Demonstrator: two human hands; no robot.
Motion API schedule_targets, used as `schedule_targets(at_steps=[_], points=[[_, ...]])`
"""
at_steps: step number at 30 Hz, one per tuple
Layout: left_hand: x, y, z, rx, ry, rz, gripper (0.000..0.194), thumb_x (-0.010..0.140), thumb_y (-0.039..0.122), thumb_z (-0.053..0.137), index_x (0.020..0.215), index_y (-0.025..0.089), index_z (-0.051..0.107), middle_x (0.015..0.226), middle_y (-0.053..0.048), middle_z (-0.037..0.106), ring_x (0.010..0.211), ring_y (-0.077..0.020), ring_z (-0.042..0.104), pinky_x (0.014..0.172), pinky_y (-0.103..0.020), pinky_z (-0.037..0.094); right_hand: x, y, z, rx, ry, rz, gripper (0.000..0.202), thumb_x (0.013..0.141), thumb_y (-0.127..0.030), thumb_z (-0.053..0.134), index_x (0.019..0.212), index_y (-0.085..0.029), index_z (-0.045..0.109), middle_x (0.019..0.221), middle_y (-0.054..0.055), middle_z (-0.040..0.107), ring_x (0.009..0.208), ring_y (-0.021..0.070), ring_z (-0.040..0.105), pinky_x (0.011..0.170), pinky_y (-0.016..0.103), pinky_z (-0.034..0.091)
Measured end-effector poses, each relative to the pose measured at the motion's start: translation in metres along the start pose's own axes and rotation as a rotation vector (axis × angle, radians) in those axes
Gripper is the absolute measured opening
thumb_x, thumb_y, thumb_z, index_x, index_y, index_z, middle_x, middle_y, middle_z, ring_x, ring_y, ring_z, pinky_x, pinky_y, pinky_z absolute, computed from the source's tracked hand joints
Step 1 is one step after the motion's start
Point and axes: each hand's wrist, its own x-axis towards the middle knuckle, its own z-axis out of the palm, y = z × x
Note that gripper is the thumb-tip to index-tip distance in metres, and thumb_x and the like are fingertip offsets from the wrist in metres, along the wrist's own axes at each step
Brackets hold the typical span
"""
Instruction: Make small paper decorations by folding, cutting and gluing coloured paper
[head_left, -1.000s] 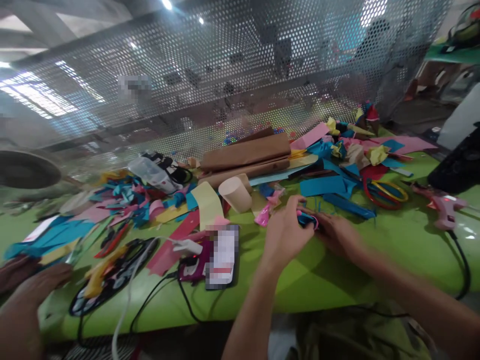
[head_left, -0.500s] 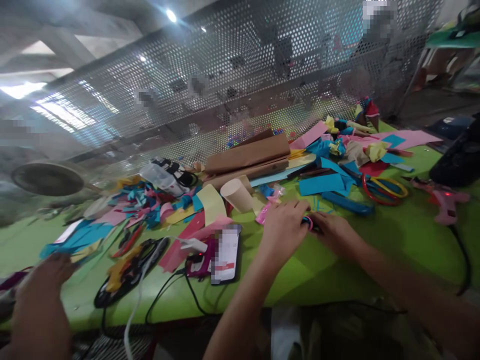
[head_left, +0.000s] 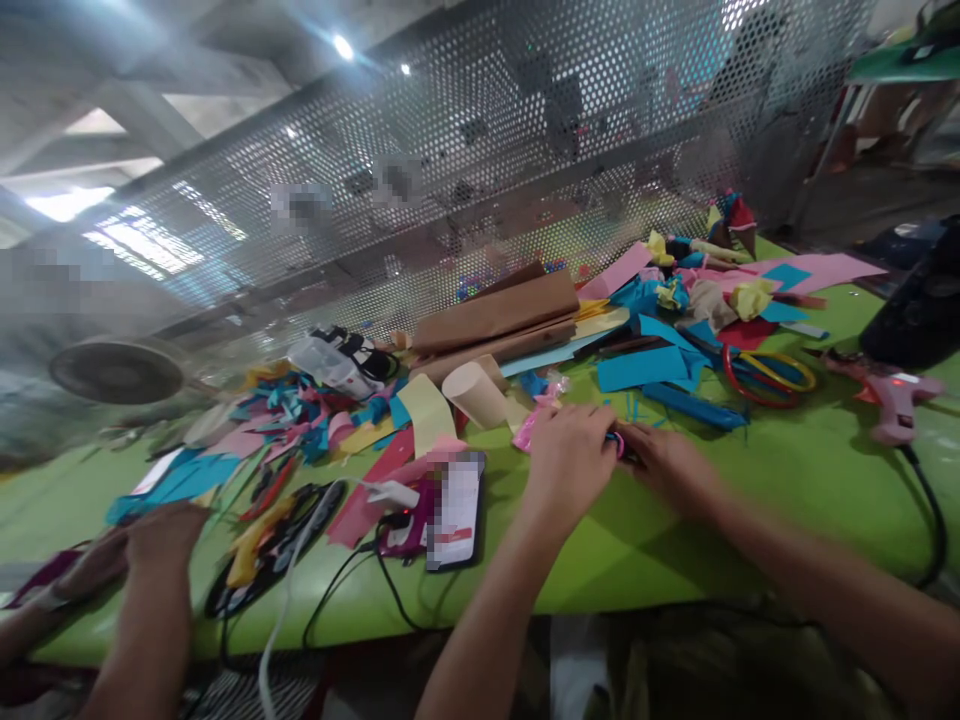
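Holding a small pink-and-blue piece [head_left: 619,446] just above the green table [head_left: 585,570], between both hands: left hand [head_left: 571,455] curled onto it, right hand [head_left: 671,465] bent close at its other side, grip too hidden to tell. Piece probably light, soft, easily crushed; best pinched gently by its edges. Beyond, blue paper [head_left: 641,370]; farther, folded brown paper [head_left: 495,312], likely stiffer.

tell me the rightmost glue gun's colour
The glue gun is pink, seen best in the head view.
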Motion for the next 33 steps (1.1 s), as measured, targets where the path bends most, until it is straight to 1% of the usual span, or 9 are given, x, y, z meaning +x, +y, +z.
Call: schedule_targets(at_steps=[4,8,12,15,17,22,26,31,33], points=[[-0.001,0.000,0.001,-0.033,0.025,-0.007,0.011,0.089,0.022,0.063,0.099,0.023,0.066,0.100,-0.003,0.073,0.098,-0.0258,0.065,0.089,-0.044,0.045,0.000,0.000,-0.001,-0.025,-0.038,0.011,0.022,0.092,-0.025,0.062,0.112,-0.018,0.064,0.106,0.011,0.074,0.085,0.0265,0.072,0.067,0.032,0.049],[-0.009,-0.001,-0.004,-0.095,0.126,0.016,0.023,0.087,0.022,0.067,0.110,0.027,0.065,0.123,-0.003,0.067,0.120,-0.0261,0.057,0.104,-0.047,0.042,0.000,0.001,0.000,-0.026,-0.031,0.031,0.020,0.094,-0.026,0.061,0.112,-0.018,0.063,0.104,0.011,0.074,0.082,0.0256,0.072,0.066,0.032,0.049],[-0.022,0.000,-0.005,-0.075,0.244,-0.036,0.017,0.088,0.021,0.067,0.104,0.026,0.066,0.132,-0.007,0.060,0.133,-0.0283,0.048,0.111,-0.049,0.040,0.001,0.002,0.001,-0.015,-0.031,0.052,0.019,0.095,-0.028,0.061,0.112,-0.019,0.063,0.102,0.010,0.074,0.081,0.0254,0.071,0.065,0.031,0.048],[-0.029,0.003,0.001,-0.055,0.288,-0.049,0.013,0.089,0.024,0.068,0.101,0.026,0.067,0.138,-0.008,0.057,0.142,-0.0305,0.039,0.115,-0.053,0.037,0.001,0.002,0.000,-0.018,-0.032,0.053,0.015,0.094,-0.026,0.061,0.107,-0.018,0.063,0.099,0.009,0.073,0.080,0.0241,0.070,0.064,0.030,0.046],[-0.031,0.006,0.006,-0.051,0.305,-0.058,0.011,0.090,0.026,0.067,0.101,0.026,0.068,0.144,-0.008,0.054,0.146,-0.0306,0.034,0.118,-0.054,0.035,0.001,0.001,0.000,-0.016,-0.028,0.042,0.015,0.093,-0.024,0.061,0.107,-0.018,0.062,0.099,0.009,0.073,0.080,0.0228,0.069,0.064,0.029,0.045],[-0.029,0.013,0.018,-0.055,0.329,-0.088,0.009,0.089,0.026,0.068,0.098,0.023,0.068,0.145,-0.009,0.053,0.149,-0.0305,0.032,0.121,-0.054,0.032,0.000,0.004,0.001,-0.010,-0.023,0.035,0.017,0.091,-0.018,0.059,0.109,-0.017,0.062,0.098,0.008,0.073,0.081,0.0224,0.069,0.065,0.029,0.043],[-0.027,0.016,0.025,-0.059,0.352,-0.109,0.006,0.089,0.025,0.068,0.094,0.022,0.068,0.143,-0.010,0.055,0.149,-0.0316,0.032,0.120,-0.055,0.034,0.001,0.006,0.004,-0.010,-0.025,0.047,0.025,0.088,-0.015,0.059,0.113,-0.016,0.062,0.097,0.009,0.073,0.079,0.0223,0.068,0.064,0.029,0.043],[-0.025,0.020,0.032,-0.042,0.388,-0.125,0.004,0.090,0.024,0.066,0.091,0.022,0.068,0.149,-0.010,0.051,0.150,-0.0320,0.030,0.120,-0.058,0.033,0.001,0.004,0.002,0.007,-0.022,0.056,0.017,0.088,-0.014,0.056,0.103,-0.017,0.063,0.094,0.008,0.071,0.076,0.0209,0.066,0.062,0.028,0.041],[-0.024,0.022,0.033,-0.027,0.396,-0.135,0.004,0.090,0.025,0.066,0.091,0.022,0.068,0.151,-0.010,0.050,0.151,-0.0332,0.028,0.120,-0.061,0.031,0.001,0.002,0.000,0.016,-0.020,0.054,0.018,0.089,-0.015,0.055,0.104,-0.017,0.062,0.094,0.009,0.071,0.077,0.0210,0.066,0.063,0.029,0.042]])
